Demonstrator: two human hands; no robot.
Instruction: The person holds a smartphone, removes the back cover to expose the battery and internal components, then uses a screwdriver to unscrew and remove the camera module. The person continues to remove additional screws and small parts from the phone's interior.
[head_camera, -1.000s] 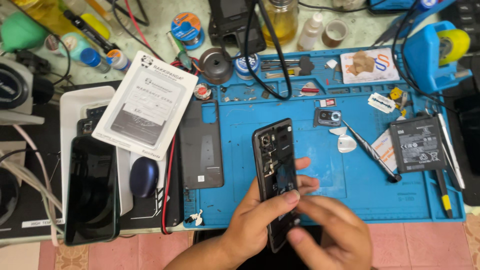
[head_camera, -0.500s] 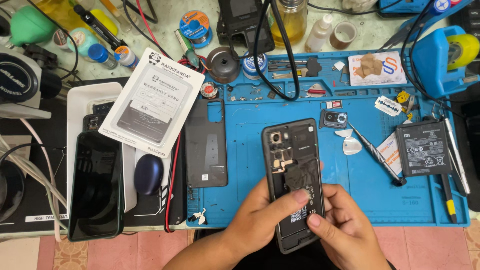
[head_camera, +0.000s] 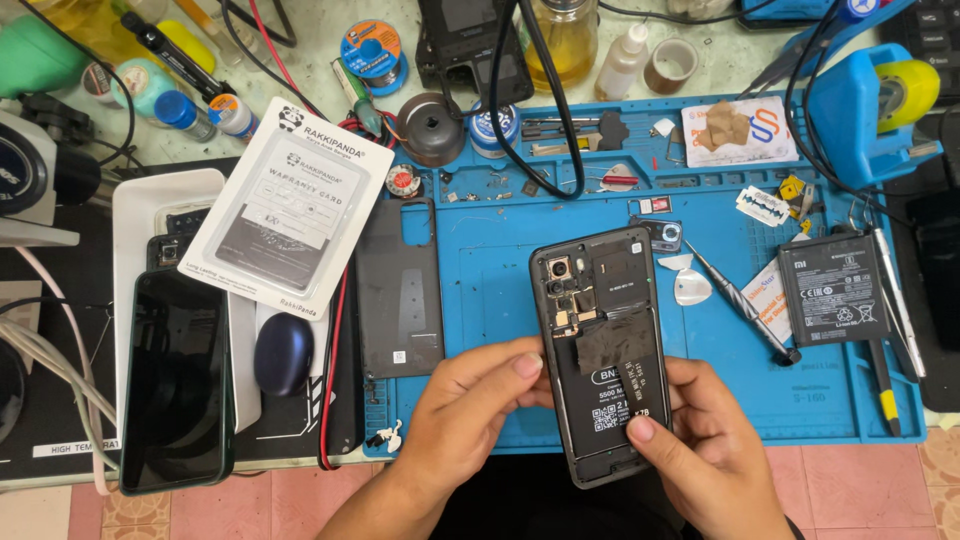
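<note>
I see the blue repair mat (head_camera: 500, 280) across the frame's centre, its upper tray slots holding small screws and parts. The opened phone (head_camera: 603, 350), lower centre, now stands straighter than a moment ago. My left hand (head_camera: 470, 410) and right hand (head_camera: 705, 445) both clasp its lower half, thumbs on the battery.

black opened phone (head_camera: 600, 340), blue work mat (head_camera: 500, 280)

I see a white rectangular card package with a dark panel (head_camera: 286, 206) tilted off the blue mat's (head_camera: 500, 290) left edge. A dark glossy phone screen (head_camera: 176, 380) lies further left. A white card with a colourful logo (head_camera: 740, 131) sits at the mat's top right, a black labelled battery (head_camera: 832, 290) near its right edge.
</note>
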